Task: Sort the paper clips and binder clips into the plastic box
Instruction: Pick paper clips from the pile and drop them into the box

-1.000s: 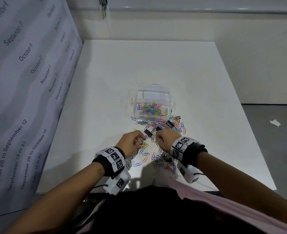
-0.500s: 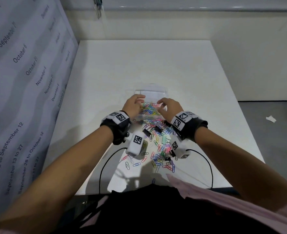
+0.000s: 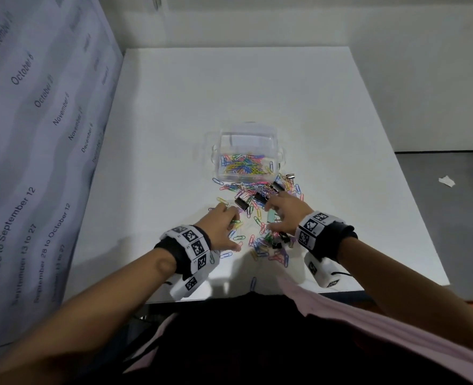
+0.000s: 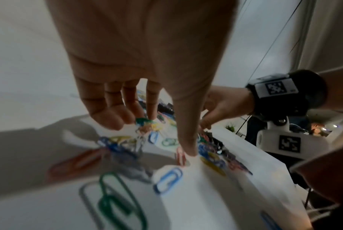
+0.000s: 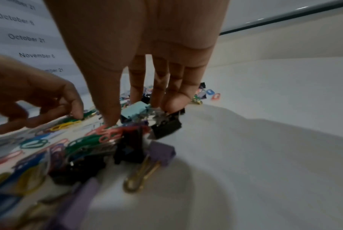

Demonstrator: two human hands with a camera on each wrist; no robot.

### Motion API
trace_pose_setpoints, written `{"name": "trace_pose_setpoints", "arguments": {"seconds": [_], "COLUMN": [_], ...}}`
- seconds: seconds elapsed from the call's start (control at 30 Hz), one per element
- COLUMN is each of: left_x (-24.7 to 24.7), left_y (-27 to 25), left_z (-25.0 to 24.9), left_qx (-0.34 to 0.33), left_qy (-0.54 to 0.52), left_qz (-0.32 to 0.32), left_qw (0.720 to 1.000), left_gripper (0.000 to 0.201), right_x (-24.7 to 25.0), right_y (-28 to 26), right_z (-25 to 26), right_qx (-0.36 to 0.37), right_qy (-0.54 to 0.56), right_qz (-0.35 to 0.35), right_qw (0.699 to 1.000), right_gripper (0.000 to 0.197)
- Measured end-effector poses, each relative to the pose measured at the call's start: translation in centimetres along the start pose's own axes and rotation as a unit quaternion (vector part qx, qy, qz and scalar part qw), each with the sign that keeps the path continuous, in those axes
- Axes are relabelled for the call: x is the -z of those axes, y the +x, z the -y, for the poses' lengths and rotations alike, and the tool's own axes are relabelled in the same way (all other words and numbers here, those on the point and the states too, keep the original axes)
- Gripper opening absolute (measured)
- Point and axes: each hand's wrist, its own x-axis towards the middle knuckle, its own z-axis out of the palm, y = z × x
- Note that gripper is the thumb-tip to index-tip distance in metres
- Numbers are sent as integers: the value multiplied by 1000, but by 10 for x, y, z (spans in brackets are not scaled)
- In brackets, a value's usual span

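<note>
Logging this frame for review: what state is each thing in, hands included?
plastic box: open, no lid on it, paper clips in the near section, far section without clips.
paper clips: many loose on the table.
binder clips: loose in the pile, none seen in the box.
left hand: fingers down on paper clips, nothing gripped yet.
right hand: fingers spread down over the light blue binder clip, grip unclear.

The clear plastic box (image 3: 247,155) stands open beyond both hands, holding coloured paper clips (image 3: 242,165). More paper clips (image 3: 257,240) lie scattered flat between the box and the hands. Black binder clips (image 3: 242,203) lie just ahead of the fingertips; a light blue binder clip (image 5: 134,111) lies under the right hand (image 3: 284,213).
</note>
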Motion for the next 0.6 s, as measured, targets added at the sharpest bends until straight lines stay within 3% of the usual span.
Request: {"name": "trace_pose_setpoints", "arguments": {"seconds": [0.1,0.23,0.4,0.6], "left_x": [-10,-12,-14,-4], "left_y": [-2,-3,3,7], "left_z": [1,0,1,-1], "left_qx": [-8,-19,-30,-12], "left_qy": [-7,-26,-10,-93], "left_qz": [-11,-44,-58,-91], "left_qw": [1000,999,998,991], "left_gripper": [63,37,17,12], "right_x": [-3,2,8,0], "right_y": [-1,-3,-9,-19], "right_z": [-5,-14,-26,-9], "right_qx": [-13,-77,-123,-12], "right_qy": [16,48,25,17], "right_qz": [-41,-108,-107,-69], "right_qw": [999,990,986,997], "right_gripper": [33,28,27,26]}}
